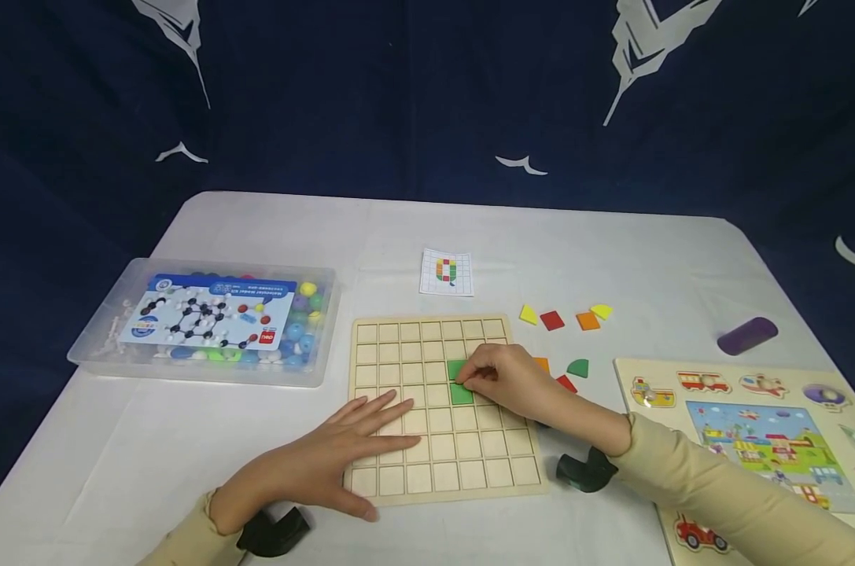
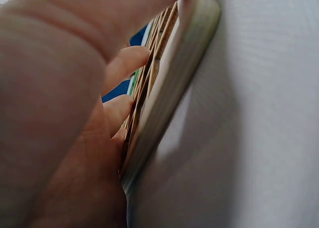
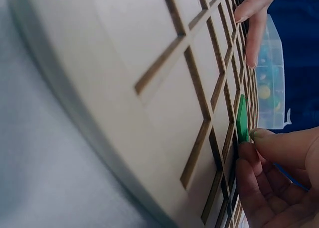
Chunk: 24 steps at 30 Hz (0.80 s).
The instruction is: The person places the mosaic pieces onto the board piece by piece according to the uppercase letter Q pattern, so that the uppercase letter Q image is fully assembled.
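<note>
A square-grid wooden board (image 1: 407, 484) lies on the table, with a lower green square tile (image 1: 461, 395) and an upper green square tile (image 1: 455, 368) in neighbouring cells. My right hand (image 1: 508, 379) has its thumb and index fingertip pinched at the upper tile, partly covering it. In the right wrist view, a green tile (image 3: 242, 119) shows right beside those fingertips. With fingers spread, my left hand (image 1: 335, 452) rests across the board's left part, thumb at the near edge. The left wrist view shows that thumb (image 2: 55, 63) large against the board's side (image 2: 184, 54).
A pattern card (image 1: 446, 283) lies behind the board. Right of it are loose yellow, red, orange and green pieces, including a red square (image 1: 551, 320). A molecular model kit box (image 1: 208, 314) stands left; a picture puzzle (image 1: 774, 448) and purple cylinder (image 1: 747, 336) lie right.
</note>
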{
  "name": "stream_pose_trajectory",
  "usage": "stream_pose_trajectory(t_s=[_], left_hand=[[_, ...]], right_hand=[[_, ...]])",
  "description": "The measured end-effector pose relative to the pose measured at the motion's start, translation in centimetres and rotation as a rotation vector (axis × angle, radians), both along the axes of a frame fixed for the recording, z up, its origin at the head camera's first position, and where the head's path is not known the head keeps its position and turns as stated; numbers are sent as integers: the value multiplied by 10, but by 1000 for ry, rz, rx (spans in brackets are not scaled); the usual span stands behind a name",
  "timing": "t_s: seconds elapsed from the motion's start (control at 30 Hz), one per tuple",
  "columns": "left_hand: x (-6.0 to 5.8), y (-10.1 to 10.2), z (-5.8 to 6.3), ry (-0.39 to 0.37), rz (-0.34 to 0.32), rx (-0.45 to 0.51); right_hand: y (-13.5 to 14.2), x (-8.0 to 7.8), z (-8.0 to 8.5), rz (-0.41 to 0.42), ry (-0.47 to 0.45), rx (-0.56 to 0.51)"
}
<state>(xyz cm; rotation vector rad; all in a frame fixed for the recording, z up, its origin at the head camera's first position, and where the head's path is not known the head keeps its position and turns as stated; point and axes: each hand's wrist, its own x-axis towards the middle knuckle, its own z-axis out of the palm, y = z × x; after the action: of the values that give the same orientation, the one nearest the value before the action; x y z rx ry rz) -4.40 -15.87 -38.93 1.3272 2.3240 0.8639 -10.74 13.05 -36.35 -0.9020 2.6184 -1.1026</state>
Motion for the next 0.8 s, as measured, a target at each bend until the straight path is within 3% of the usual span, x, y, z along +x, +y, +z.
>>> stream_pose_trajectory(t_s=[0.3, 0.53, 0.8], left_hand=[[1, 0, 1, -2, 4, 11], [1, -1, 1, 24, -4, 23], [0, 0, 0, 18, -4, 22]], right_hand=[[32, -2, 9, -112, -86, -75], [77, 2, 19, -191, -203, -22], [112, 0, 26, -311, -119, 97]])
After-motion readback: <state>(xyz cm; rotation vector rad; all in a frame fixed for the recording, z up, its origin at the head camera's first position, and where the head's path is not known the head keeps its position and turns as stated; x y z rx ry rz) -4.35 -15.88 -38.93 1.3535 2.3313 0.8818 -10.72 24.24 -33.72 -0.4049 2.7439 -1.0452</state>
